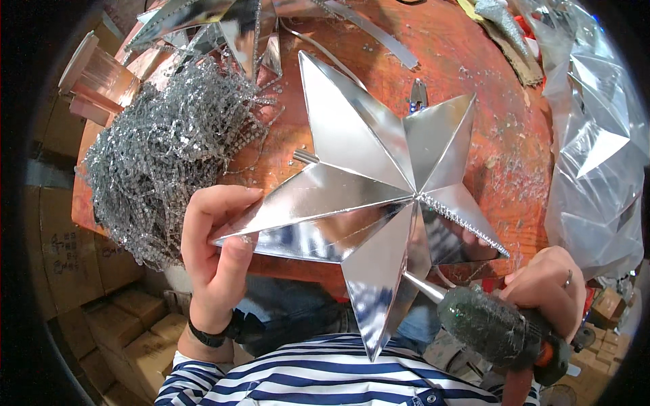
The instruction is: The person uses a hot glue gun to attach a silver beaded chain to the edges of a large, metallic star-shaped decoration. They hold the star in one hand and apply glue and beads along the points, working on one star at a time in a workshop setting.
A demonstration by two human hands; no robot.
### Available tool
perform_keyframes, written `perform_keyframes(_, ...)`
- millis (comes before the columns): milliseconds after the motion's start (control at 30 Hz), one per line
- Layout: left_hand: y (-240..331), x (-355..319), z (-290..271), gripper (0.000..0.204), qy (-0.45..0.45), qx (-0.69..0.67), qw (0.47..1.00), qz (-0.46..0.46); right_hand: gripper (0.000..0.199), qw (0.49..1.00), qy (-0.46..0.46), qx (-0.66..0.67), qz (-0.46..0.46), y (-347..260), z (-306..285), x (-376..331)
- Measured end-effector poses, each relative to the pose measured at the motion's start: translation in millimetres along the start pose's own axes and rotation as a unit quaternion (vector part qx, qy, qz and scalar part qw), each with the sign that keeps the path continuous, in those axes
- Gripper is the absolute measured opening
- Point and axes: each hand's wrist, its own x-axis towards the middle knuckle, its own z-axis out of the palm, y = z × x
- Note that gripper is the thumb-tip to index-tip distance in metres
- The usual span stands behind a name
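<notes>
Centrally, a large folded five-pointed star of mirror-silver foil card [379, 183] is held above a worn orange-red round table [474, 74]. The left hand [217, 250], at eight o'clock, pinches the star's left point, thumb over the top face and fingers curled behind, closed firmly on it. The right hand [548, 284], at four o'clock, is wrapped shut around a dark glitter-crusted glue gun [494, 328] whose metal nozzle touches the star's lower point. A strip of clear beaded trim [467, 220] runs along one ridge toward three o'clock. Gluing well probably means a thin, steady line on the crease. A heap of silver beaded chain [162, 149] lies at ten o'clock; plastic-bagged silver stars [596, 135] sit at two o'clock.
</notes>
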Motion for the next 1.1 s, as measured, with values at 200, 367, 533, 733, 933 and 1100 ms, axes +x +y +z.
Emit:
perform_keyframes(200,-1,-4,2,0.046,0.019,-0.003,1.0,0.003,0.066,0.996,0.058,-0.061,-0.006,-39,15,59)
perform_keyframes(367,-6,-5,0,0.046,0.022,0.006,1.0,0.018,0.066,0.996,-0.027,0.071,0.051,-34,13,48)
perform_keyframes(533,-3,-4,2,0.045,0.024,-0.004,1.0,0.011,0.056,0.999,-0.019,0.012,0.03,-43,19,39)
perform_keyframes(733,-2,-3,5,0.044,0.028,0.005,0.999,0.015,0.038,0.997,0.0,-0.078,-0.002,-56,28,40)
perform_keyframes(933,-1,-4,5,0.045,0.036,0.023,0.999,0.012,0.021,0.999,-0.006,-0.051,-0.009,-61,32,36)
perform_keyframes(1100,-4,-4,8,0.045,0.06,0.028,0.997,0.027,0.021,0.999,-0.011,-0.045,-0.019,-56,36,31)
